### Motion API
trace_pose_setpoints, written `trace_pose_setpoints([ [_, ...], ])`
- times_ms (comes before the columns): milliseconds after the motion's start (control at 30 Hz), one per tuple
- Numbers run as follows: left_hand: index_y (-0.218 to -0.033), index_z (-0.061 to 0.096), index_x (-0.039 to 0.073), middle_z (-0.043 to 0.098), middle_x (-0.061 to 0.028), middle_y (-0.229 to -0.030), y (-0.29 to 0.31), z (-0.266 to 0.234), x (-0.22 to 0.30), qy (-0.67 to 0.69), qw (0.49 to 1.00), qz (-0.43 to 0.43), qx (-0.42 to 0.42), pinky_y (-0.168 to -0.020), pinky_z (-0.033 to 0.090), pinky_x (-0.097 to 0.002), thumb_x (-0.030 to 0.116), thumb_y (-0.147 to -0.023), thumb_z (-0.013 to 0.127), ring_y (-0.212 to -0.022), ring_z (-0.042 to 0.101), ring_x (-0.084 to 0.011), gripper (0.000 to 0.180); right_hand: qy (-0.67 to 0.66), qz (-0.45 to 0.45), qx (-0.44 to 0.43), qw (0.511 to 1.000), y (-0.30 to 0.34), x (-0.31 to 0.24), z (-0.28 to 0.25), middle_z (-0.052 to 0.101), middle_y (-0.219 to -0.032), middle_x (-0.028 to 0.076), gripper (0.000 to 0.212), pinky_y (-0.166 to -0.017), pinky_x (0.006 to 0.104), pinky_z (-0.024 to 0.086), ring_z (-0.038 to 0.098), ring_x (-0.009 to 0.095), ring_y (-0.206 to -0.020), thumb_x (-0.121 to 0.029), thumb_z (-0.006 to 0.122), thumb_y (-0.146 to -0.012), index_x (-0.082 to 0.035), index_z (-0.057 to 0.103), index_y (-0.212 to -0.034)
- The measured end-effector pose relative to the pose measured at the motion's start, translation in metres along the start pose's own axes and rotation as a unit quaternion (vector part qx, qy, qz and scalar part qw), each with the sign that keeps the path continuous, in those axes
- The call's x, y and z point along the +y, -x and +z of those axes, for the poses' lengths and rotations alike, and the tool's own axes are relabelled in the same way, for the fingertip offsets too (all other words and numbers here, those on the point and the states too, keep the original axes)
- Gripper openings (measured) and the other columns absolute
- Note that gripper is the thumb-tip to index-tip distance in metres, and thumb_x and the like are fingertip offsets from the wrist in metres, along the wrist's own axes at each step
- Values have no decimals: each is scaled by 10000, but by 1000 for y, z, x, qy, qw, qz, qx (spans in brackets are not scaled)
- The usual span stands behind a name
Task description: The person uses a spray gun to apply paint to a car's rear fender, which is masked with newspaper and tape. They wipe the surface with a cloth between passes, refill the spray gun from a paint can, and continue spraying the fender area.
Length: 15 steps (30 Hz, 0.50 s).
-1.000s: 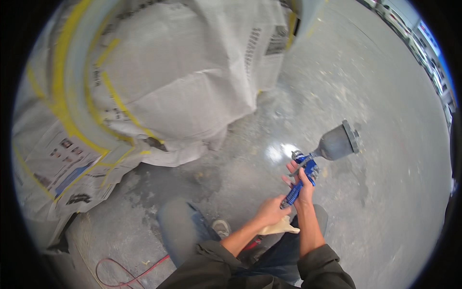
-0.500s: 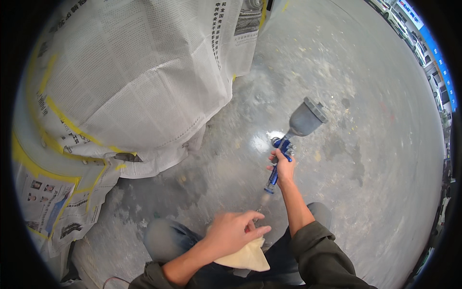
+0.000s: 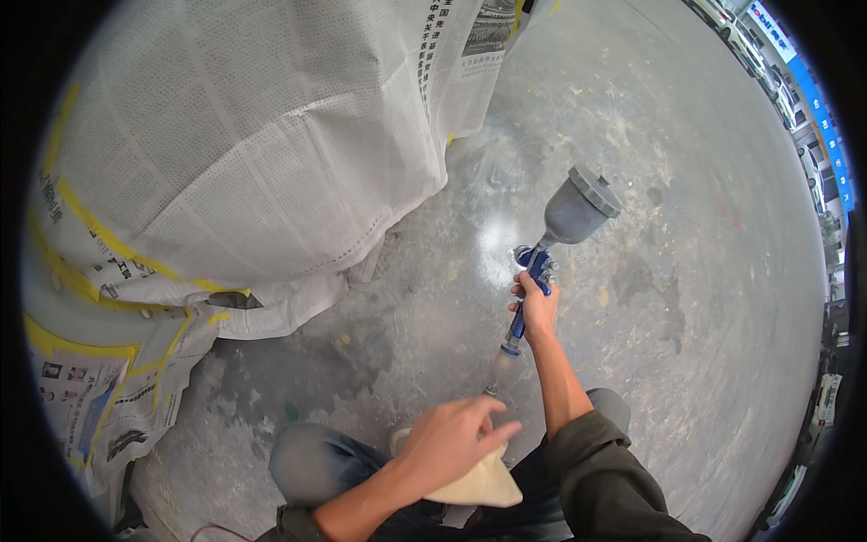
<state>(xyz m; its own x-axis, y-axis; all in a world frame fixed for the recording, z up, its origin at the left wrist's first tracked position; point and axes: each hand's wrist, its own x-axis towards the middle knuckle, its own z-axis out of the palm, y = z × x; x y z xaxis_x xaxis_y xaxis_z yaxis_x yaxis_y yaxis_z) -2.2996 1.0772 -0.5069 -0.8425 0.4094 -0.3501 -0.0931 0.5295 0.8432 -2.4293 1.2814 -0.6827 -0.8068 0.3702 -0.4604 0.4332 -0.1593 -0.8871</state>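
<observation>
My right hand (image 3: 539, 307) is wrapped round the handle of a blue spray gun (image 3: 536, 264). A grey lidded paint cup (image 3: 580, 210) sits tilted on top of the gun. Below the handle hang a clear cylindrical fitting (image 3: 503, 365) and a metal connector, whose lower end disappears near my other hand. My left hand (image 3: 453, 443) is over my lap with thumb and forefinger apart. Its remaining fingers are mostly hidden and seem closed on a cream cloth (image 3: 479, 484), which hangs beneath the palm.
On the left stands a large rounded form masked with newspaper (image 3: 271, 154) and yellow tape (image 3: 117, 228). A bare grey panel (image 3: 68, 303) shows between the sheets. Stained concrete floor (image 3: 722, 271) lies around me. Parked cars (image 3: 745, 41) line the far right. A thin hose (image 3: 217, 527) shows bottom left.
My left hand has shifted slightly right, and the cloth with it. The spray gun has turned a little, its cup higher. The masked form sits slightly differently in view as the head moved.
</observation>
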Motion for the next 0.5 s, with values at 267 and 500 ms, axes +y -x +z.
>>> trace_pose_setpoints([
  [267,-1333,476,20,663,-214,-1131,-64,43,-65,33,997,-58,50,-903,488,-433,442,-823,717,-1053,637,-393,705,-146,33,-142,978,58,-45,8,626,-1174,137,360,-628,411,631,661,292,-1051,-147,599,-929,14,548,-1247],
  [500,-1202,524,65,689,-155,-964,-100,58,-55,125,990,-63,0,-800,502,-429,360,-808,728,-912,671,-345,533,220,-248,-37,943,77,-77,-24,627,-709,8,233,-508,219,460,556,65,-640,-189,736,-852,22,647,-894],
])
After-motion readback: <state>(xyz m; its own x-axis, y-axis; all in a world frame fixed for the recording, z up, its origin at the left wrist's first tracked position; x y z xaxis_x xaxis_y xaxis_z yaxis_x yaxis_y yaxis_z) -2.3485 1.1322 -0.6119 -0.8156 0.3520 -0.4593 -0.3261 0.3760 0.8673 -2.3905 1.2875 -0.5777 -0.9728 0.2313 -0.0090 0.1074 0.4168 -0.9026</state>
